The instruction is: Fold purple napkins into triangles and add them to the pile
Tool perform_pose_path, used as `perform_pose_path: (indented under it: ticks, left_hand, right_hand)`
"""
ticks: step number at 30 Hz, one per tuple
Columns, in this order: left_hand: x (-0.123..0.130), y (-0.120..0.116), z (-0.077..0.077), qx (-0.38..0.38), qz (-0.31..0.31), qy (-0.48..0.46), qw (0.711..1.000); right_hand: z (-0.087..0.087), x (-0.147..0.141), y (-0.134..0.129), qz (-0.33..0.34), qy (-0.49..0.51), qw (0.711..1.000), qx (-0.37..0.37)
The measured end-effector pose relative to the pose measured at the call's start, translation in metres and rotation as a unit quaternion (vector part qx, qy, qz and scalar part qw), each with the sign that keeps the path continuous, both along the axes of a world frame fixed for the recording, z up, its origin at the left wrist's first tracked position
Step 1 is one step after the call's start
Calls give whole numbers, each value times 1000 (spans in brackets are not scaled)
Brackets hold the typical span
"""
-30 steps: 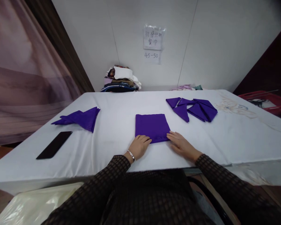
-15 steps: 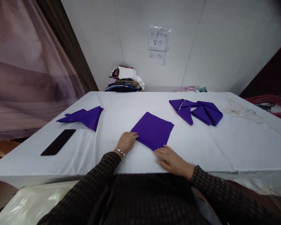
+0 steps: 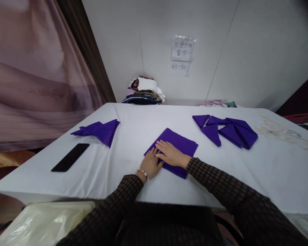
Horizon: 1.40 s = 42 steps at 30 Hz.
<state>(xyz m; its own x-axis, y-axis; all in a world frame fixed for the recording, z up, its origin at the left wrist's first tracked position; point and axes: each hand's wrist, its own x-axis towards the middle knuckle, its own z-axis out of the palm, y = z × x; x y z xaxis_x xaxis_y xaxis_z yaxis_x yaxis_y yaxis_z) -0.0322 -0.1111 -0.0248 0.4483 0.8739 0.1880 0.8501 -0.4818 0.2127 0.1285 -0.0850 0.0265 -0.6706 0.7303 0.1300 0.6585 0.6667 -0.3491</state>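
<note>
A folded purple cloth [image 3: 181, 143] lies flat on the white-covered table [image 3: 133, 133] in front of me. My left hand [image 3: 152, 164], with a bracelet at its wrist, rests on the cloth's left part, fingers spread. Across the cloth from the right reaches my right hand [image 3: 170, 153], lying flat on it, its fingertips beside my left fingers. Neither hand grips anything. Part of the cloth's near left edge is hidden under the hands.
Folded purple cloths lie at left [image 3: 100, 131] and at right [image 3: 229, 130]. A black phone-like slab [image 3: 70, 157] is near the left edge. Behind the table stands a clothes pile [image 3: 143, 92] by the wall. A plastic-covered surface [image 3: 46, 218] sits low at left.
My right hand has moved left and forward from the cloth's near corner onto its top. My left hand has slid further onto the cloth, which has turned slightly. The camera view has shifted.
</note>
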Motion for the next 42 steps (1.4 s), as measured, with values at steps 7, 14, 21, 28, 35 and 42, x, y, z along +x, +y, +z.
perform_pose_path:
  ticks: [7, 14, 21, 28, 35, 42]
  left_hand:
    - [0, -3, -6, 13, -7, -5, 1000]
    - [-1, -4, -13, 6, 3, 10, 1000]
    - [-1, -5, -16, 8, 0, 1, 1000]
    - [1, -6, -10, -19, 7, 10, 1000]
    - [3, -7, -6, -21, 16, 3, 1000]
    - [4, -7, -4, -31, 15, 4, 999]
  right_hand:
    - [-31, -17, 59, 46, -53, 996, -48]
    - [-49, 10, 115, -43, -87, 995, -19]
    - [-53, 19, 143, -122, -99, 987, -22]
    - [-50, 24, 162, -196, -96, 975, -40]
    - [-36, 2, 108, -126, -68, 990, 10]
    - [-51, 10, 83, -11, -97, 995, -13]
